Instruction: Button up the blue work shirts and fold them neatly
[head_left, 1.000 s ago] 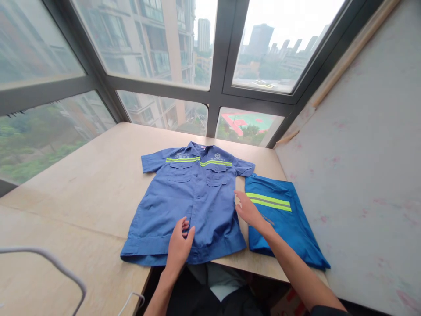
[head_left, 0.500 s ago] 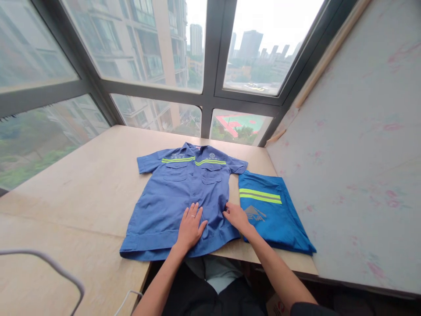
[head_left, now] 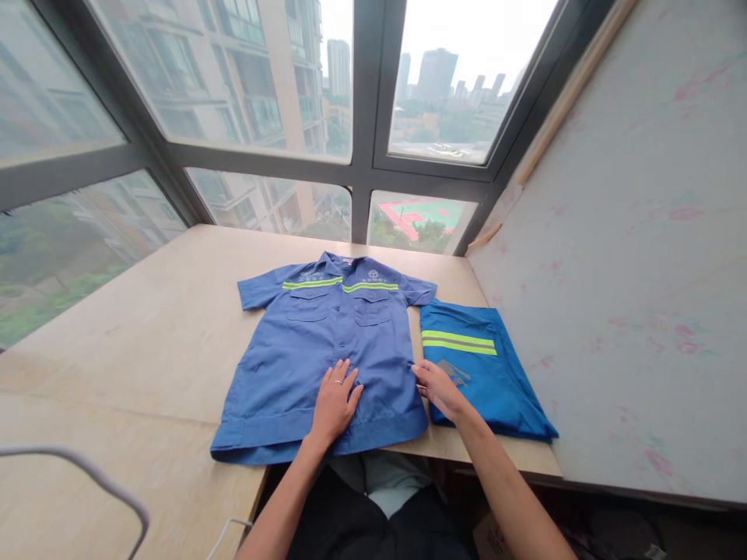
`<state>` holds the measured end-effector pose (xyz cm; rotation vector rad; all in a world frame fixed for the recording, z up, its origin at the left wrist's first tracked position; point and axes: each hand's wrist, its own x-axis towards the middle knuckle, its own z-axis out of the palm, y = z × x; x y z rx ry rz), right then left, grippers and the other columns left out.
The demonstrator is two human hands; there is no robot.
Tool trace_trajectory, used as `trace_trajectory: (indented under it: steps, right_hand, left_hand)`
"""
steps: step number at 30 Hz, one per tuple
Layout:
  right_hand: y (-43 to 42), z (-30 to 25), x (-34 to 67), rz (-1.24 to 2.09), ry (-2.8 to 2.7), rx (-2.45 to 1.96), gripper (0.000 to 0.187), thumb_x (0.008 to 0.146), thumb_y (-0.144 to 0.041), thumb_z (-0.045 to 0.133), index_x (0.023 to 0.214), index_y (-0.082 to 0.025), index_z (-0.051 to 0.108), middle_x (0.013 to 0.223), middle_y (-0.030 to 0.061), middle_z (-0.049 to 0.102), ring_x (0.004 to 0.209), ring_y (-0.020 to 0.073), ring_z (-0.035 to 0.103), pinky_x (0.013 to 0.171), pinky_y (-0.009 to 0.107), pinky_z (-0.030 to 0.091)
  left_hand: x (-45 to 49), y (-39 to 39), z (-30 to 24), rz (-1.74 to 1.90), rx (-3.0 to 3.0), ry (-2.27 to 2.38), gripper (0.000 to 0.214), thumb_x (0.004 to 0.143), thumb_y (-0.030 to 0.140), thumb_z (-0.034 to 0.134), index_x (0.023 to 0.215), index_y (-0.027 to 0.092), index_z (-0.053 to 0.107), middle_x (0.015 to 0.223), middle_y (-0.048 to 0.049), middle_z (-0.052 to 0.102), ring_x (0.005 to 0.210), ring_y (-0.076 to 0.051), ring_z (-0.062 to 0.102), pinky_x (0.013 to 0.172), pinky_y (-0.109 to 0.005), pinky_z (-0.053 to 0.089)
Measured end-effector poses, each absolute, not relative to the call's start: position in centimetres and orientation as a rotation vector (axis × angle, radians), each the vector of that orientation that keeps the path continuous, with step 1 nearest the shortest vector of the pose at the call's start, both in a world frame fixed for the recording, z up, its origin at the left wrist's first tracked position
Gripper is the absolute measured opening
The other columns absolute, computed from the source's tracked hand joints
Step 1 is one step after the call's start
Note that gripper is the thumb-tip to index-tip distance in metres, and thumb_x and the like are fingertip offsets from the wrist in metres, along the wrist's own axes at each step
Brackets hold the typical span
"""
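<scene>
A blue short-sleeved work shirt with yellow-green reflective stripes lies spread face up, its collar toward the window. My left hand rests flat on its lower front, fingers extended and a ring on one of them. At the shirt's right side edge, my right hand pinches the fabric between thumb and fingers. Just right of the shirt lies a folded brighter blue garment with a reflective stripe and a grey print, partly covered by my right hand. The shirt's right sleeve reaches its top corner.
The pale wooden surface ends at a front edge close to my body. Grey-framed windows border the back and left. A flower-patterned wall rises on the right. A grey curved tube crosses the lower left.
My right hand has moved to the right with the shirt's side edge, and the bunched fabric there now lies flatter. My left hand stays on the shirt. The view has shifted slightly.
</scene>
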<state>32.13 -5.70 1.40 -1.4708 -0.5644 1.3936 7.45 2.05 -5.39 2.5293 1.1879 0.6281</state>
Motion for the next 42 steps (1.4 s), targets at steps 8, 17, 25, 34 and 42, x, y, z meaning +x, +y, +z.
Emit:
trace_trajectory:
  steps: [8,17,25,34,42]
  right_hand:
    - [-5.5,2.2,33.1,1.519,-1.006,-1.593,0.048,0.069,-0.050,0.075,0.103,-0.018,0.066,0.086,0.0016,0.069,0.075,0.0162,0.062,0.060,0.024,0.047]
    - [-6.2,4.2,35.1,1.609,-1.231,-1.707,0.038,0.063,-0.042,0.079,0.084,-0.014,0.064,0.053,-0.0073,0.050,0.044,0.0061,0.043,0.039,0.017,0.034]
    - [-7.7,3.5,34.9,1.251,-1.055,-2.112,0.042,0.078,-0.037,0.063,0.110,-0.009,0.064,0.041,-0.0053,0.053,0.031,0.0090,0.041,0.032,0.018,0.030]
    - [-8.7,5.7,31.3,0.849,-1.307,-1.838,0.040,0.088,-0.040,0.055,0.117,-0.014,0.064,0.067,0.0002,0.067,0.059,0.0153,0.062,0.062,0.028,0.052]
    - [-4.9,2.0,22.3,0.751,-2.111,-1.429,0.041,0.084,-0.020,0.065,0.125,-0.018,0.062,0.122,0.0114,0.067,0.113,0.0246,0.061,0.100,0.040,0.048]
  left_hand:
    - [7.5,2.0,-5.5,0.624,2.582,1.198,0.042,0.098,0.038,0.044,0.132,0.020,0.059,0.148,-0.0108,0.049,0.140,-0.029,0.041,0.115,-0.052,0.034]
    - [7.5,2.0,-5.5,0.630,2.577,1.204,0.042,0.098,0.038,0.044,0.131,0.019,0.060,0.147,-0.0109,0.050,0.139,-0.028,0.041,0.115,-0.051,0.035]
    - [7.5,1.9,-5.5,0.677,2.536,1.174,0.041,0.097,0.038,0.045,0.131,0.020,0.060,0.146,-0.0117,0.050,0.139,-0.028,0.042,0.114,-0.053,0.035]
    - [7.0,2.1,-5.7,0.980,2.152,1.130,0.038,0.096,0.037,0.049,0.128,0.020,0.057,0.135,-0.0107,0.060,0.128,-0.023,0.054,0.111,-0.048,0.042]
    - [3.8,0.7,-3.1,1.183,1.878,1.284,0.021,0.092,0.027,0.052,0.103,0.022,0.069,0.115,-0.0087,0.067,0.108,-0.022,0.063,0.084,-0.037,0.057]
